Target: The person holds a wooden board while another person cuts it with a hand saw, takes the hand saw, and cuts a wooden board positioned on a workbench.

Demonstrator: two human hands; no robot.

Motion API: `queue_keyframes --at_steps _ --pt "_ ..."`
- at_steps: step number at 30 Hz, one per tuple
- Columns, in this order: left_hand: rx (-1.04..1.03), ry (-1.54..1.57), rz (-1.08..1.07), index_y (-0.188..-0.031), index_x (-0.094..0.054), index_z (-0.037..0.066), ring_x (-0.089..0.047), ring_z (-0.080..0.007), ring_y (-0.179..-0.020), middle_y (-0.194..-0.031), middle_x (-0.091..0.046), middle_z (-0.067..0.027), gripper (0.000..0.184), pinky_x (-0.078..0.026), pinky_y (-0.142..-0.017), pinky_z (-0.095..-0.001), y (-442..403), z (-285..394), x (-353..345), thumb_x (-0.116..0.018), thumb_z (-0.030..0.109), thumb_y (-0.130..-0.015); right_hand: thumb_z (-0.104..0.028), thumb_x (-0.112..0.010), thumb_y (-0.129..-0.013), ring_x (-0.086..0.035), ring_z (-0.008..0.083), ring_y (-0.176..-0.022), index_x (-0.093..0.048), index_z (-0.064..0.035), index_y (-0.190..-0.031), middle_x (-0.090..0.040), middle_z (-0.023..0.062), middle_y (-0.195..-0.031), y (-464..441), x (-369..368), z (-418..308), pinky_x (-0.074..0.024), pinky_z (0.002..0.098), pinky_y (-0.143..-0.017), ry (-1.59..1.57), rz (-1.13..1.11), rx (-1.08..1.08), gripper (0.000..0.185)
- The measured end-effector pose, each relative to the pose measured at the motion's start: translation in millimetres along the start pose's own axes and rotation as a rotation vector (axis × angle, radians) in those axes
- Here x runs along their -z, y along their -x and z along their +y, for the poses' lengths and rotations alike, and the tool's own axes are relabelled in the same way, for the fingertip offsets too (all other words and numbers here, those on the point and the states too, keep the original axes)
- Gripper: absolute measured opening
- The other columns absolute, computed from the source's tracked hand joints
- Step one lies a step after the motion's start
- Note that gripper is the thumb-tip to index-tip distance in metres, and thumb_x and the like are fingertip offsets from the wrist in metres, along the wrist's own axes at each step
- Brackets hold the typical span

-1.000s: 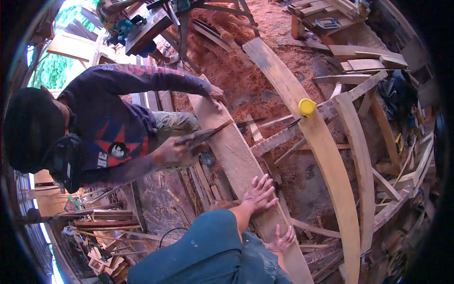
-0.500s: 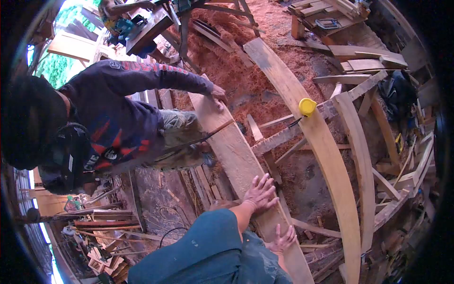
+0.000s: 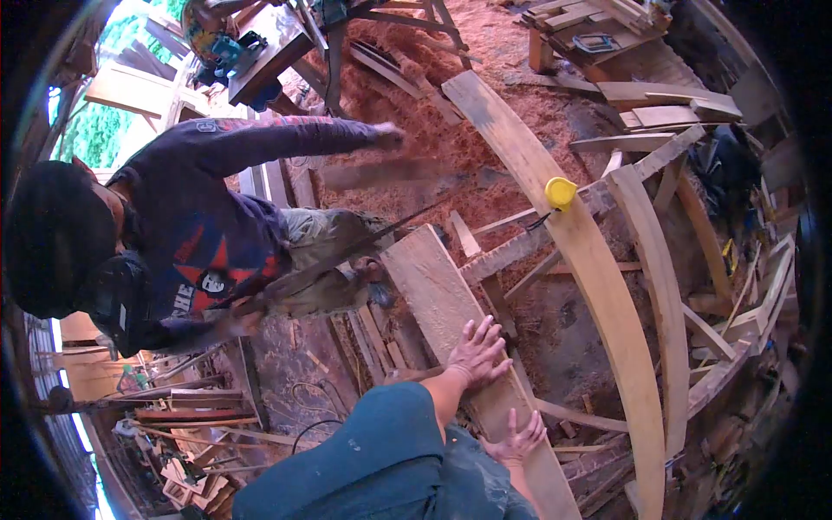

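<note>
My left hand (image 3: 477,355) lies flat on a pale wooden plank (image 3: 429,269), fingers spread towards its right edge. Lower down, my right hand (image 3: 518,438) rests on the same plank with its fingers apart. Both hands are open and press on the wood rather than wrap around it. Beyond the plank's far end, a co-worker (image 3: 217,234) on the left holds a handsaw (image 3: 325,260), its blade angled past that end. A blurred offcut (image 3: 381,173) is in the air below the co-worker's outstretched arm.
A long curved timber (image 3: 598,277) stands to the right, with a yellow tape measure (image 3: 562,193) on it. Another curved piece (image 3: 650,277) is beside it, over crossing supports. Reddish shavings cover the ground. A second person (image 3: 212,35) works at a bench at the top left.
The plank's far end has come off and drops away. The co-worker's hand has left that piece, and the saw has drawn back to the left. My hands stay put.
</note>
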State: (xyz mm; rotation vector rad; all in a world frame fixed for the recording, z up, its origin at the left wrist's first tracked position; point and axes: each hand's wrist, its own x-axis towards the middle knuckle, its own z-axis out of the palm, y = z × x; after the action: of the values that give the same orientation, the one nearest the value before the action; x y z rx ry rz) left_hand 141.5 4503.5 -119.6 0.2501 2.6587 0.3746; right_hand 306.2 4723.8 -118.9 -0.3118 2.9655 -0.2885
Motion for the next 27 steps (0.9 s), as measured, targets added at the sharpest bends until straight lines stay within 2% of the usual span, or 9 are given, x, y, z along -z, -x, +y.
queue_keyframes --at_steps 3,6,9,12,18,21,24,25,27 --pt "0.000 -0.007 0.057 -0.132 -0.060 0.010 -0.017 -0.0308 -0.149 -0.152 -0.040 -0.0116 0.068 -0.009 -0.119 -0.0557 0 -1 -9 -0.035 0.062 -0.095 -0.077 -0.075 -0.051 -0.028 0.0438 -0.138 -0.034 -0.0318 -0.149 -0.025 0.0256 -0.150 1 -1 1 -0.0228 0.0645 -0.111 0.014 -0.018 -0.009 0.116" --pt "-0.051 -0.068 0.306 -0.116 -0.068 0.012 -0.024 -0.0304 -0.144 -0.143 -0.046 -0.0099 0.064 -0.015 -0.116 -0.0554 -1 -6 -24 -0.044 0.065 -0.090 -0.078 -0.075 -0.051 -0.029 0.0436 -0.138 -0.034 -0.0319 -0.149 -0.026 0.0256 -0.150 4 -1 0 -0.0227 0.0642 -0.111 0.030 -0.055 -0.034 0.116" --pt "-0.016 -0.015 0.095 -0.132 -0.060 0.010 -0.020 -0.0317 -0.148 -0.151 -0.041 -0.0125 0.068 -0.010 -0.118 -0.0562 1 -2 -13 -0.037 0.062 -0.095 -0.077 -0.075 -0.051 -0.029 0.0435 -0.138 -0.034 -0.0316 -0.150 -0.027 0.0258 -0.150 5 -2 1 -0.0231 0.0643 -0.111 0.024 -0.099 -0.047 0.117" --pt "-0.038 -0.010 0.275 -0.122 -0.066 0.011 -0.023 -0.0304 -0.145 -0.145 -0.045 -0.0101 0.066 -0.013 -0.117 -0.0557 1 -6 -23 -0.041 0.064 -0.093 -0.078 -0.075 -0.050 -0.029 0.0435 -0.139 -0.033 -0.0313 -0.150 -0.028 0.0260 -0.150 2 -2 1 -0.0237 0.0644 -0.111 0.028 -0.024 -0.006 0.118" --pt "-0.048 0.014 0.154 -0.131 -0.058 0.008 -0.021 -0.0328 -0.148 -0.151 -0.040 -0.0135 0.066 -0.014 -0.118 -0.0558 6 -5 -8 -0.040 0.060 -0.095 -0.075 -0.078 -0.049 -0.029 0.0432 -0.139 -0.033 -0.0313 -0.150 -0.028 0.0262 -0.150 6 -2 -3 -0.0256 0.0639 -0.110 0.031 -0.006 -0.009 0.118" --pt "-0.054 0.017 0.157 -0.133 -0.056 0.008 -0.022 -0.0337 -0.148 -0.151 -0.039 -0.0149 0.067 -0.015 -0.118 -0.0566 4 -5 -13 -0.043 0.060 -0.094 -0.072 -0.079 -0.049 -0.029 0.0431 -0.139 -0.034 -0.0319 -0.149 -0.027 0.0260 -0.150 8 1 -5 -0.0249 0.0639 -0.110 0.033 0.005 -0.007 0.117" --pt "-0.226 0.113 0.418 -0.135 -0.055 0.007 -0.022 -0.0352 -0.147 -0.151 -0.038 -0.0166 0.068 -0.019 -0.117 -0.0576 16 -15 -15 -0.047 0.060 -0.093 -0.071 -0.080 -0.049 -0.028 0.0433 -0.139 -0.034 -0.0327 -0.149 -0.027 0.0256 -0.151 9 1 -7 -0.0230 0.0644 -0.110 0.007 0.021 -0.023 0.116" --pt "-0.298 0.153 0.466 -0.135 -0.055 0.009 -0.027 -0.0354 -0.146 -0.150 -0.040 -0.0170 0.064 -0.025 -0.114 -0.0584 36 -18 -12 -0.055 0.056 -0.091 -0.071 -0.080 -0.050 -0.027 0.0433 -0.140 -0.034 -0.0324 -0.149 -0.027 0.0253 -0.151 8 1 -8 -0.0220 0.0644 -0.111 -0.007 0.020 -0.024 0.115" --pt "-0.455 0.134 0.374 -0.130 -0.057 0.010 -0.042 -0.0348 -0.137 -0.142 -0.049 -0.0164 0.056 -0.035 -0.110 -0.0528 83 -24 -16 -0.061 0.049 -0.091 -0.070 -0.080 -0.051 -0.025 0.0433 -0.140 -0.034 -0.0319 -0.149 -0.027 0.0249 -0.151 12 5 -7 -0.0202 0.0643 -0.112 -0.034 0.007 -0.023 0.114"
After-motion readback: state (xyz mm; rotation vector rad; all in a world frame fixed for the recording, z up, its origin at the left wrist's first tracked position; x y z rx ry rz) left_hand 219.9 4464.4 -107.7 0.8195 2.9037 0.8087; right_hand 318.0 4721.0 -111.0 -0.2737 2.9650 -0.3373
